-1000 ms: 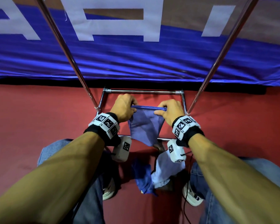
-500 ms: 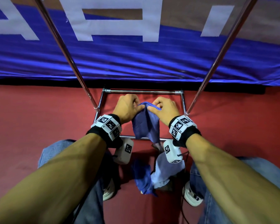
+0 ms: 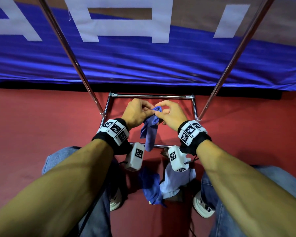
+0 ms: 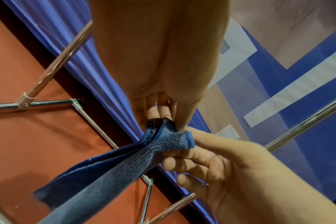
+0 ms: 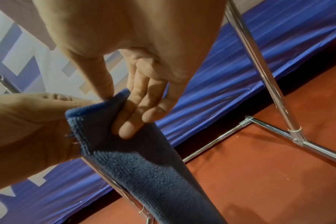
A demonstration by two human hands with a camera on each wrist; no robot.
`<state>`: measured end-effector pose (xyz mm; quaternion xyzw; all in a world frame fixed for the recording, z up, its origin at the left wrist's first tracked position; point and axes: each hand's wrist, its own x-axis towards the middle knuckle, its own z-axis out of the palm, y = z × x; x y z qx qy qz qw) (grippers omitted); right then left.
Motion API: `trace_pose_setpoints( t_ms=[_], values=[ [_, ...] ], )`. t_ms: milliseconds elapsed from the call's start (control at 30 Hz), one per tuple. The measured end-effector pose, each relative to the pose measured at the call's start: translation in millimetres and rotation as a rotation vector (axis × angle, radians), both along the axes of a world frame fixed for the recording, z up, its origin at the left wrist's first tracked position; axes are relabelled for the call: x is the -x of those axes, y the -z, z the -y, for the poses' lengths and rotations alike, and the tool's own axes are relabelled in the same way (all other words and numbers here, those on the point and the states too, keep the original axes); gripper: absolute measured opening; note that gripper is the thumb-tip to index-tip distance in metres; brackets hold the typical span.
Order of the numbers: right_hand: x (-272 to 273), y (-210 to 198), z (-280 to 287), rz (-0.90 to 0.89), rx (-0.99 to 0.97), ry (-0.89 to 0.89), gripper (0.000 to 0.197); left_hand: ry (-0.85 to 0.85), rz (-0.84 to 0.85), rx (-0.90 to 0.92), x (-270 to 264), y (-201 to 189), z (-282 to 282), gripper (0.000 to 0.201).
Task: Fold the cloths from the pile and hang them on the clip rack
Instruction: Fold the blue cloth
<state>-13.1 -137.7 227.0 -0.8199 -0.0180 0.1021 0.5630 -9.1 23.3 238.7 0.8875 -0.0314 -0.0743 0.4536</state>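
A blue cloth [image 3: 150, 132] hangs folded lengthwise in the air between my two hands, above the rack's base. My left hand [image 3: 138, 112] pinches its top edge from the left, and my right hand [image 3: 167, 113] pinches the same edge from the right, the hands nearly touching. The left wrist view shows the doubled top of the blue cloth [image 4: 163, 141] held between my left fingertips and the right hand's fingers [image 4: 184, 162]. In the right wrist view my thumb and fingers [image 5: 130, 115] clamp the blue cloth [image 5: 144, 166], which hangs down as a narrow strip. No clips are visible.
The pile, a dark blue cloth [image 3: 152, 189] and a pale cloth [image 3: 173, 183], lies on the red floor between my feet. The chrome rack base [image 3: 152, 96] and two slanted poles [image 3: 65, 47] [image 3: 236, 53] frame my hands. A blue banner [image 3: 147, 62] hangs behind.
My hands have come together from about a cloth's width apart. The cloth went from a spread sheet to a narrow folded strip hanging from the joined corners.
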Motion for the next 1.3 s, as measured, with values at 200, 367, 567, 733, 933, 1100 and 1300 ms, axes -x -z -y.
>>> trace_pose_setpoints(
  t_ms=[200, 367, 567, 733, 933, 1100, 1300],
  values=[
    [3, -9, 0, -0.050, -0.064, -0.039, 0.028, -0.012, -0.020, 0.028, -4, 5, -3, 0.006],
    [2, -6, 0, -0.030, -0.053, -0.021, 0.023, -0.008, 0.038, -0.003, -2, 0, 0, 0.008],
    [2, -10, 0, -0.075, -0.082, -0.004, 0.021, 0.050, 0.057, -0.026, 1, -4, 3, 0.016],
    [-1, -7, 3, -0.035, 0.004, -0.031, 0.037, 0.124, 0.068, -0.118, 6, -7, 3, 0.043],
    [-2, 6, 6, 0.096, 0.203, -0.063, 0.021, 0.125, 0.153, -0.133, 7, -10, 3, 0.018],
    [-1, 11, 15, 0.099, 0.361, -0.143, 0.023, 0.053, 0.101, 0.002, 2, -7, -1, 0.017],
    [-1, 17, 12, 0.074, 0.290, -0.102, 0.014, -0.073, 0.051, -0.207, -1, 0, -7, 0.020]
  ],
)
